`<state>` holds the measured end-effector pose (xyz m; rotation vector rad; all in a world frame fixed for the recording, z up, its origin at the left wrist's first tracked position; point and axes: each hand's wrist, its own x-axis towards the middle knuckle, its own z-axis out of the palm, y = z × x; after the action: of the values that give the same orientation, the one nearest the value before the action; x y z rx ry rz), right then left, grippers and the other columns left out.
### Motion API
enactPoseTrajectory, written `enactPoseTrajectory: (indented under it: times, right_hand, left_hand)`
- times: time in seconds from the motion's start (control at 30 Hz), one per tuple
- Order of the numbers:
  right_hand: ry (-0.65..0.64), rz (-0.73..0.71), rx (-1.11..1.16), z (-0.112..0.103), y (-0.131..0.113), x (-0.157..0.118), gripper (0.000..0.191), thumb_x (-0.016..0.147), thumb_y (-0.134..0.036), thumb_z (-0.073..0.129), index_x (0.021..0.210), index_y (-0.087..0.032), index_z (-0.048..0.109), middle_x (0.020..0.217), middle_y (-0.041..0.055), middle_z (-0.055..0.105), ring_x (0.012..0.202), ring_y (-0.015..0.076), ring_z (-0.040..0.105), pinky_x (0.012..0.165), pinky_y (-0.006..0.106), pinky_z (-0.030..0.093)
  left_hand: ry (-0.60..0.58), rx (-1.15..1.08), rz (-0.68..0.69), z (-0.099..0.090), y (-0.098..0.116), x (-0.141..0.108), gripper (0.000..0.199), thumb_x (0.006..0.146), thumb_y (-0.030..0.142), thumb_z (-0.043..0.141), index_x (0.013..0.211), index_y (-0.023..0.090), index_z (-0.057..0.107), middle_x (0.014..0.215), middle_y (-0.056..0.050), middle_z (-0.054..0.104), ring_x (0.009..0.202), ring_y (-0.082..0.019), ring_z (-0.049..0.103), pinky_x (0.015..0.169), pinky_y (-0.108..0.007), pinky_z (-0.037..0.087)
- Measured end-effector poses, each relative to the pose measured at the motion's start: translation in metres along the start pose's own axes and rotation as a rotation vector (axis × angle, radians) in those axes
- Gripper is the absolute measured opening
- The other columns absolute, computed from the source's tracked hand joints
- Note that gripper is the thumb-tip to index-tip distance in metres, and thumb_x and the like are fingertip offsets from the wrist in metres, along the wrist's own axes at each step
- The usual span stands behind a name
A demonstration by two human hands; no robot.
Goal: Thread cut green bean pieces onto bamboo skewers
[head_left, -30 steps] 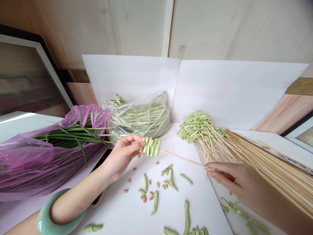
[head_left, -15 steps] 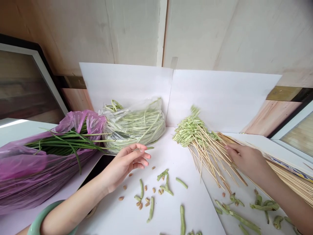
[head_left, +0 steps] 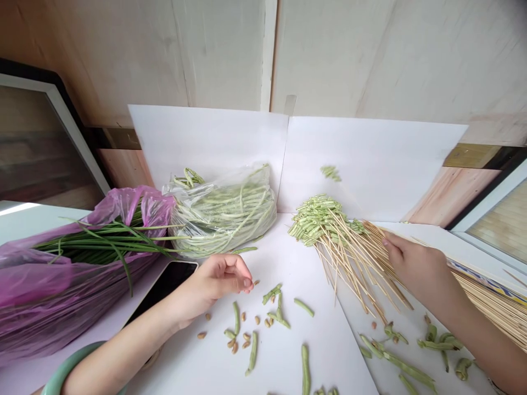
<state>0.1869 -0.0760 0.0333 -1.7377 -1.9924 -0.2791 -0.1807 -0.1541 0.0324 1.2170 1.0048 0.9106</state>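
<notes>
My right hand (head_left: pixel 420 269) is closed in a pinch at the right of the head view. From it a thin, motion-blurred skewer (head_left: pixel 349 196) reaches up and left, with a blurred clump of green bean pieces (head_left: pixel 330 173) at its far end. Below this lies a pile of bean-threaded skewers (head_left: pixel 315 216), their bare bamboo sticks (head_left: pixel 362 269) fanning toward me. My left hand (head_left: pixel 224 277) hovers over the white surface, fingers curled and thumb against the fingertips; I see nothing in them. A small brown seed (head_left: pixel 256 282) shows just beyond its fingertips.
Bean scraps (head_left: pixel 305 367) and brown seeds (head_left: pixel 234 347) are scattered in front. Left stand a clear bag of long beans (head_left: pixel 230 214), a purple bag with green stalks (head_left: pixel 41 307) and a dark phone (head_left: pixel 164 285). Loose skewers (head_left: pixel 489 307) lie right. White boards (head_left: pixel 370 159) stand behind.
My left hand has gone from loosely spread fingers to curled ones, a little lower. The bean clump on the skewer has lifted slightly away from the pile.
</notes>
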Motion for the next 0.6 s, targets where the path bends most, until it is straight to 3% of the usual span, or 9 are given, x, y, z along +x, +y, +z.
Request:
enactPoseTrajectory:
  times: [0.1,0.2,0.33,0.47,0.6]
  right_hand:
    - [-0.129,-0.028,0.024,0.006,0.004,0.000,0.033,0.087,-0.021,0.042,0.071,-0.021,0.071,0.059,0.0065,0.068,0.058,0.0261,0.066,0.054,0.032,0.045]
    - [-0.174,-0.018,0.045,0.009,0.006,-0.002,0.034,0.090,-0.023,0.041,0.075,-0.022,0.072,0.062,0.0052,0.069,0.061,0.0253,0.067,0.055,0.031,0.046]
    - [-0.226,-0.011,0.071,-0.004,0.011,-0.001,0.036,0.091,-0.031,0.042,0.069,-0.023,0.070,0.050,-0.0004,0.062,0.052,0.0207,0.064,0.054,0.028,0.045]
    - [-0.128,0.054,0.031,-0.025,0.027,0.009,0.038,0.092,-0.040,0.042,0.085,-0.020,0.074,0.061,0.0028,0.068,0.063,0.0225,0.065,0.059,0.030,0.043]
    - [-0.026,0.129,-0.016,-0.020,0.061,0.009,0.023,0.085,-0.031,0.058,0.072,-0.017,0.071,0.049,0.0020,0.060,0.048,0.0170,0.057,0.049,0.028,0.038]
  left_hand:
    - [-0.027,0.038,-0.006,0.001,0.000,0.000,0.014,0.071,0.024,0.075,0.070,0.014,0.065,0.070,-0.002,0.065,0.070,-0.012,0.058,0.070,-0.023,0.043]
    - [-0.049,0.073,0.006,0.000,-0.003,0.001,0.016,0.071,0.027,0.075,0.069,0.014,0.065,0.068,-0.002,0.064,0.068,-0.013,0.058,0.069,-0.024,0.043]
    - [-0.072,0.096,0.031,-0.004,-0.010,0.003,0.018,0.073,0.030,0.073,0.071,0.015,0.064,0.068,-0.003,0.064,0.068,-0.014,0.058,0.069,-0.026,0.044]
    - [-0.078,0.103,0.024,-0.008,-0.015,0.005,0.014,0.073,0.027,0.072,0.075,0.016,0.064,0.071,-0.002,0.065,0.071,-0.014,0.059,0.071,-0.025,0.044]
    - [-0.081,0.105,0.013,-0.008,-0.016,0.005,0.015,0.071,0.024,0.073,0.080,0.016,0.064,0.072,-0.002,0.066,0.071,-0.015,0.060,0.070,-0.025,0.044]
